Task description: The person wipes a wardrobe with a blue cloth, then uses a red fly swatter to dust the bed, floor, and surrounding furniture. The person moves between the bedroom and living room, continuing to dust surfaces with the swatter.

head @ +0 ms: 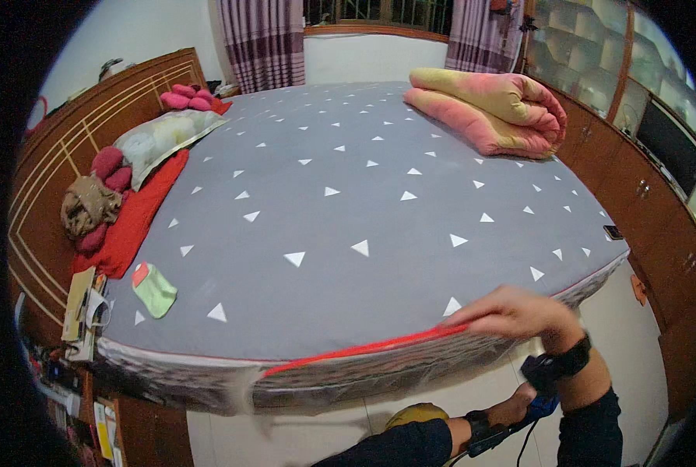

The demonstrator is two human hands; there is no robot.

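My right hand (514, 314) is at the near edge of a mattress, its fingers pointing left at the red edging (365, 349). Blur hides whether the fingers pinch this edging or only touch it. A grey fitted sheet (371, 292) with white triangles covers the mattress. Lower down, my left hand (522, 398) is closed around a blue object (543, 407), mostly covered by my hand and right forearm. A black cord (526, 443) hangs below it. Both wrists wear black straps.
A folded pink-and-yellow quilt (488, 111) lies at the far right of the bed. Along the headboard (38, 198) are a pale pillow (167, 140), a red cloth (143, 216) and pink cushions. A green sock (154, 292) lies near left, a phone (613, 232) at right. A yellow object (418, 413) stands below.
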